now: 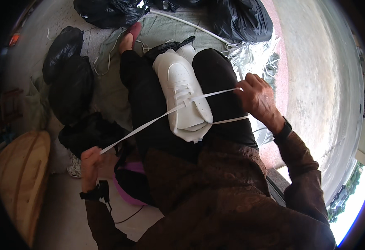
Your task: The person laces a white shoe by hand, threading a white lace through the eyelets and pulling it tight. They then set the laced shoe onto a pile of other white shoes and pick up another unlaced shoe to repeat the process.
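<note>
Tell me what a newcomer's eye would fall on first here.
First, the white shoe at the centre, bright against the dark trouser legs. Then the white lace, drawn out from the shoe to the left grip on one side and the right grip on the other. Bulging black bags stand out along the top and left.

Left fisheye camera of head-worn pair; faces steeply down from above, near; white shoe (183, 93) near mid-view.
</note>
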